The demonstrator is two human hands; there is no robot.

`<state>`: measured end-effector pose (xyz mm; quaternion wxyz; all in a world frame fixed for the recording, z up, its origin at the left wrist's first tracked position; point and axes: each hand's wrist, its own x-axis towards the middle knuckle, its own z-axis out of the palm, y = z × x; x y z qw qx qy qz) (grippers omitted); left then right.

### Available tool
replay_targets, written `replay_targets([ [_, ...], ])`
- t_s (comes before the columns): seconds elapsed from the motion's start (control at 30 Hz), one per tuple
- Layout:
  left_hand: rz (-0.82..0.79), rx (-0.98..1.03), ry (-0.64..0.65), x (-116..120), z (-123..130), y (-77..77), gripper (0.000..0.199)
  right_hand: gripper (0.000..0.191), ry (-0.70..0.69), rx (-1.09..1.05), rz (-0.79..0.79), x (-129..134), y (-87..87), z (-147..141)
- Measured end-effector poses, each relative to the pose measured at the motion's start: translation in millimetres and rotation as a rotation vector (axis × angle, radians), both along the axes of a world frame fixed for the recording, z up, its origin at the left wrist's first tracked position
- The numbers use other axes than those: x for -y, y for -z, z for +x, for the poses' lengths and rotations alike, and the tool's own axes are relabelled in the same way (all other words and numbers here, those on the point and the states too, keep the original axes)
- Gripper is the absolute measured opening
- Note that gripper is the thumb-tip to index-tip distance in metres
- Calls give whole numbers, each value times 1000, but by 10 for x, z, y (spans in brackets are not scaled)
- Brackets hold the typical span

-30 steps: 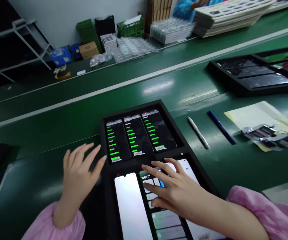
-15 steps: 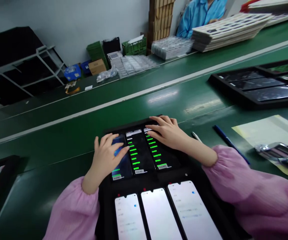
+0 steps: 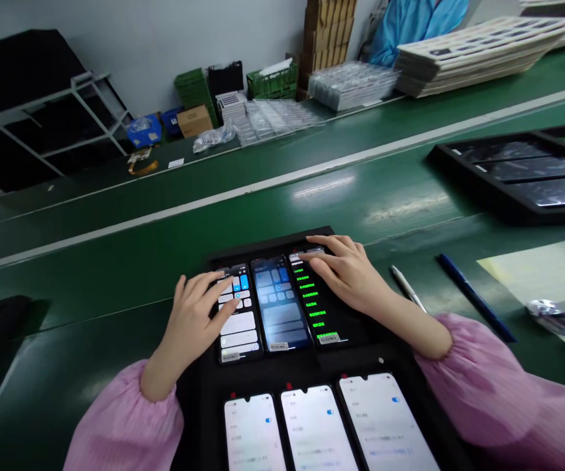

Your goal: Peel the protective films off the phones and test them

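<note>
Left hand rests fingers spread open on left smartphone, right hand fingers spread open on right smartphone, both in black tray.

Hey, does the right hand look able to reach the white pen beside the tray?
Probably yes. The right hand rests on the far right phone in the tray, and the white pen lies close by on the green belt. Nothing appears to stand between them.

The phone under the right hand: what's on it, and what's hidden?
The right hand lies on the end phone of the top row in the black tray. Lines of green text show below the hand. The hand covers the top of the screen, so what is there cannot be seen.
</note>
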<state>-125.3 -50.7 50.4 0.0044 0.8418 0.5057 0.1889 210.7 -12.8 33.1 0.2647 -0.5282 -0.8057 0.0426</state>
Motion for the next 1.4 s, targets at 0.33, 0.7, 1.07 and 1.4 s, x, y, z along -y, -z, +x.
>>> replay_targets([
  [0.33,59,-16,-120,-68,-143,149,43,58,-46,-15,2,-53,22,-20],
  [0.7,67,-91,-100,-41,-146,156,35,55,-51,18,30,-7,23,13],
  [1.07,-11,-78,-99,-89,-155,71,33,51,-100,84,66,-39,61,-15],
  [1.4,-40,-163,100,-234,444,36,38,55,-123,58,66,-52,68,-27],
])
